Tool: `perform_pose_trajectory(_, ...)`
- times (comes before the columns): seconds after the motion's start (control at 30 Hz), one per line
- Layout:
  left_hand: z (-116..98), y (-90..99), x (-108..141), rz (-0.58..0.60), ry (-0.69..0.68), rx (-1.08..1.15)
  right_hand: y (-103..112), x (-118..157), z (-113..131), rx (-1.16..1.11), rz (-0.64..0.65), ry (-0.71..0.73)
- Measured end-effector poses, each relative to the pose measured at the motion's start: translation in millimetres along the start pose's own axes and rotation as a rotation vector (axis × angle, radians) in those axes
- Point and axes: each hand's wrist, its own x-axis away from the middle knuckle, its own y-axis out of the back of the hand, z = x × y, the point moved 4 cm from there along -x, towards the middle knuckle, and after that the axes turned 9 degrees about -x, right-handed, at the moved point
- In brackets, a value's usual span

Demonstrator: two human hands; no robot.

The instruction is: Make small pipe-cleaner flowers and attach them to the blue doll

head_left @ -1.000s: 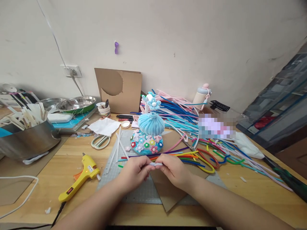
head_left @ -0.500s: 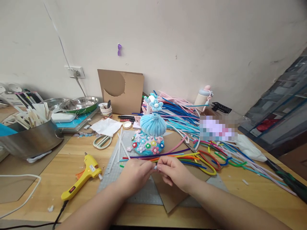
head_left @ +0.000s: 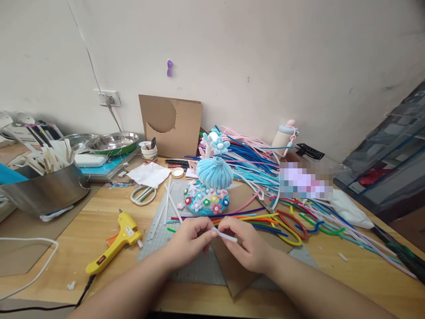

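Pale strip (head_left: 228,237) has shifted rightward, end exposed; left grip (head_left: 191,241) pinches it, right grip (head_left: 249,244) unclear.

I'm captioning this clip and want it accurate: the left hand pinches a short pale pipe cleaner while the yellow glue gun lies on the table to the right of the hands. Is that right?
Not quite: the side is wrong. The head view shows the yellow glue gun lying to the left of the hands. The left hand does pinch the short pale pipe cleaner.

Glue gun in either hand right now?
No: the yellow glue gun lies on the table, apart from both the left hand and right hand.
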Motion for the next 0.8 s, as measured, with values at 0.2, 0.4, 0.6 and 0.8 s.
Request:
perform_pose_trajectory(0.2, 12.3, -10.8, -3.5, 0.128, 0.106, 0.382, 3.0, -1.4, 0.8, 0.173, 0.041, 0.126)
perform_pose_trajectory(0.4, 16.3, -15.9, -3.9, 0.288, 0.191, 0.597, 4.3, -3.3, 0.0, 0.175, 0.083, 0.195)
perform_pose_trajectory(0.6, 11.8, -15.6, -3.7, 0.205, 0.118, 0.449, -1.6, -2.5, 1.0, -0.057, -0.003, 0.066)
perform_pose_trajectory(0.8, -9.7, 2.4, 3.0, -0.189, -0.337, -0.45, -26.3, -1.0, -20.8, -1.035, -0.1, -0.67)
